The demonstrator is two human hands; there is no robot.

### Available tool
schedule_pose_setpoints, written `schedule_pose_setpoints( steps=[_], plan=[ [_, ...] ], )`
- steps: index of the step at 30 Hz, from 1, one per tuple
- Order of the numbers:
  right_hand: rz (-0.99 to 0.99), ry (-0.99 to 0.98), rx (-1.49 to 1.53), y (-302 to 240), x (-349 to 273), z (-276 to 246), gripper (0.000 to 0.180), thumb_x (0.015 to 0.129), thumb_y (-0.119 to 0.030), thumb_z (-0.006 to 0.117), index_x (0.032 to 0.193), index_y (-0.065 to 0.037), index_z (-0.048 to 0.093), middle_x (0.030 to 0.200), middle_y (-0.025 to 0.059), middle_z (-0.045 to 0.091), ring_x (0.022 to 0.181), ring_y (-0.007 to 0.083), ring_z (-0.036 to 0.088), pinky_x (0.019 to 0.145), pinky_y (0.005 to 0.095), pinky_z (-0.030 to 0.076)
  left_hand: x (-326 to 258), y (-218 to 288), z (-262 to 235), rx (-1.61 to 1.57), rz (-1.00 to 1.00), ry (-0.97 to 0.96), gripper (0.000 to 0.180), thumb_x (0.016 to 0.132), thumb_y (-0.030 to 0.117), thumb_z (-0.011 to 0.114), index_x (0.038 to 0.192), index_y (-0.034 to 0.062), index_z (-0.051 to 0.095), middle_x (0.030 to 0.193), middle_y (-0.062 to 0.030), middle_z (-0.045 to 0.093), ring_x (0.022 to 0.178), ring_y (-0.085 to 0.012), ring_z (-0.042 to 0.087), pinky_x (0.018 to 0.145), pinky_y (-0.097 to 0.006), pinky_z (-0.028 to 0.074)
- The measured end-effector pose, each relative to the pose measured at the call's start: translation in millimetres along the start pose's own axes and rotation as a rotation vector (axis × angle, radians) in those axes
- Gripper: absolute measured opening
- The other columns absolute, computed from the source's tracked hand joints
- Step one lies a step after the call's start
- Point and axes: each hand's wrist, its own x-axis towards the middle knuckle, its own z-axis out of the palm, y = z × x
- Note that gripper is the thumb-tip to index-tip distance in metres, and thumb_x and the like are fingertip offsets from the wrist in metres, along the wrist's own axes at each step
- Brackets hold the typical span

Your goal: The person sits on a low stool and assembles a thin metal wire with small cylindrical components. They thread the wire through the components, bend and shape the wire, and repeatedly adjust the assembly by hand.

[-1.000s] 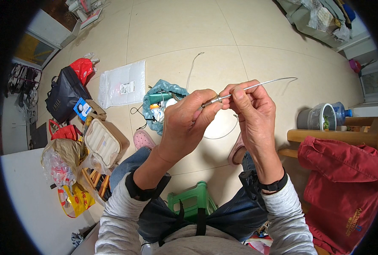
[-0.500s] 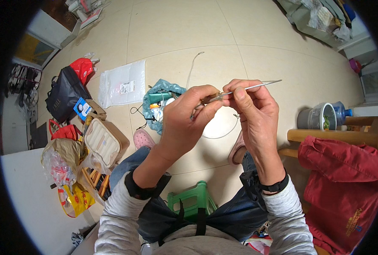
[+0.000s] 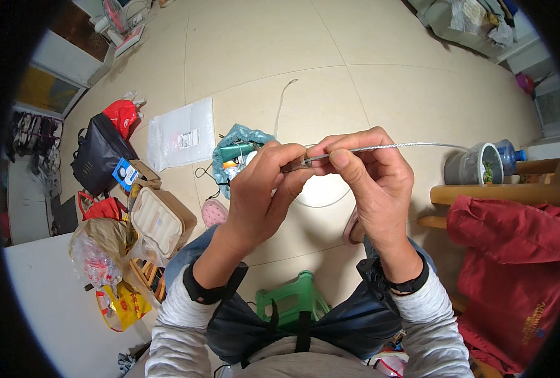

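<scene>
In front of me my left hand is closed on a small metal fitting, mostly covered by the fingers. Beside it, nearly touching, my right hand pinches a thin braided steel cable between thumb and fingers. One stretch of the cable sticks out to the right past the hand, bending slightly down. Another length with a small looped tip rises beyond the left hand, and a curved piece hangs below the hands. Whether these are all one cable is hidden by my fingers.
A teal bag of items lies beyond my left hand, near a white plastic mailer. Bags and a beige lidded box crowd the left. A green stool is below; a wooden stand and grey bucket are right.
More cable now extends to the right of my right hand. The left hand has shifted slightly left and down, and both hands keep their pinch.
</scene>
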Motion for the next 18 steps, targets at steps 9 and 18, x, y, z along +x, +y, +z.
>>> schedule_pose_setpoints(
  steps=[9,18],
  plan=[
    [0.036,0.039,-0.009,1.1,1.2,0.1,0.009,0.095,-0.004,0.053,0.097,0.004,0.053,0.092,0.0157,0.066,0.082,0.0148,0.066,0.075,0.0264,0.057,-3.0,-3.7,3.1,-0.002,0.02,-0.001,0.017,0.088,0.01,0.063,0.1,0.0011,0.056,0.076,-0.0108,0.058,0.059,-0.0194,0.055,0.053,-0.028,0.043],
    [0.043,0.049,-0.026,3.2,2.3,-1.0,0.01,0.094,-0.006,0.054,0.096,0.003,0.053,0.091,0.0163,0.067,0.079,0.0152,0.066,0.073,0.0266,0.056,-3.0,-3.9,1.5,0.002,0.011,-0.026,0.018,0.087,0.006,0.062,0.104,0.0006,0.058,0.077,-0.0061,0.058,0.064,-0.0095,0.05,0.058,-0.023,0.042]
  ],
)
